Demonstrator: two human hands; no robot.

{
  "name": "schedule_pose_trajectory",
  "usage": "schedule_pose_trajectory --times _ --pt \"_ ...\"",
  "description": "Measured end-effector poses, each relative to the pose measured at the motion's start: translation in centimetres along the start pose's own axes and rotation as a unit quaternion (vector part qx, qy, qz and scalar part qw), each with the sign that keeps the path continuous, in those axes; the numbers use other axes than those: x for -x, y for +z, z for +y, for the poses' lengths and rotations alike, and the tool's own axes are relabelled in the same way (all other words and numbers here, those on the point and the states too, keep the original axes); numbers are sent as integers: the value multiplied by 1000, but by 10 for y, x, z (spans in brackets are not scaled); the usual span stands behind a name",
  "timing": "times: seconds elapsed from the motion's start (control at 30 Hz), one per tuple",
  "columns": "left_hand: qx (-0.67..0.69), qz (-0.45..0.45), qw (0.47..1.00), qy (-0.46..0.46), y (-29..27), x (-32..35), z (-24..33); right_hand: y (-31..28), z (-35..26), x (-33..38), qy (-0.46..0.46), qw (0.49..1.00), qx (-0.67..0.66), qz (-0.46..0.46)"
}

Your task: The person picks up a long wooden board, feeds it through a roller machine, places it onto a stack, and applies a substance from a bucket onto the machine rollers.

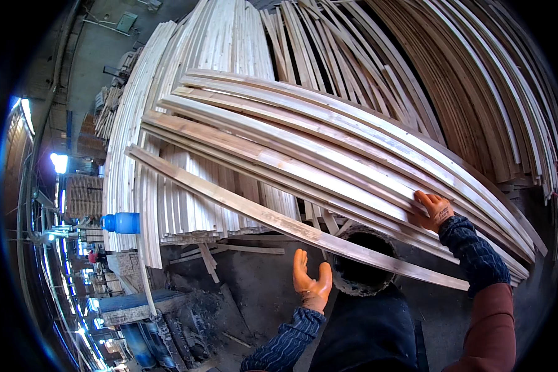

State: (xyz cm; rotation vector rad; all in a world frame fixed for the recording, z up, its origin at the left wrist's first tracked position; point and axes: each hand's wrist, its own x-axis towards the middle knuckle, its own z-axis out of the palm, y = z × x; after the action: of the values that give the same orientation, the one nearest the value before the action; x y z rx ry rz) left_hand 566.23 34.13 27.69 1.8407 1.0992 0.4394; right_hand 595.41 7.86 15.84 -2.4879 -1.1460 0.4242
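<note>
Long pale wooden planks [328,146] lie in a loose layer slanting from the upper left to the lower right, across a larger stack. Apart from them and nearest to me runs a single narrow plank [279,222]. My right hand [436,211], in an orange glove, is on the planks at their right part, its fingers bent over the edge of one plank; their tips are partly hidden. Just below the single plank, my left hand [312,282], also in an orange glove, is raised with thumb and fingers apart, holding nothing and not touching the wood.
Under the slanting planks is a big stack of pale boards [229,37]. Darker boards [459,80] lie at the right. An open-topped round container [363,282] stands before me, beneath the single plank. A blue bottle [121,223] is at the left; scraps [208,260] litter the floor.
</note>
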Motion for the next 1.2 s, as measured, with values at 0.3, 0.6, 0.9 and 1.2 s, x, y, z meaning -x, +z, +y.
schedule_pose_trajectory --times 0.3,0.6,0.9,1.2 --pt "12 -33 999 -9 20 13 3 -26 -17 -42 186 963 -18 -195" --pt "-234 -49 885 400 33 -56 73 9 -19 4 171 975 -141 11" --pt "-442 -193 711 512 8 -143 88 26 -83 80 26 978 -134 157" --pt "-447 -229 700 509 -57 -166 48 58 -164 80 41 978 -152 136"
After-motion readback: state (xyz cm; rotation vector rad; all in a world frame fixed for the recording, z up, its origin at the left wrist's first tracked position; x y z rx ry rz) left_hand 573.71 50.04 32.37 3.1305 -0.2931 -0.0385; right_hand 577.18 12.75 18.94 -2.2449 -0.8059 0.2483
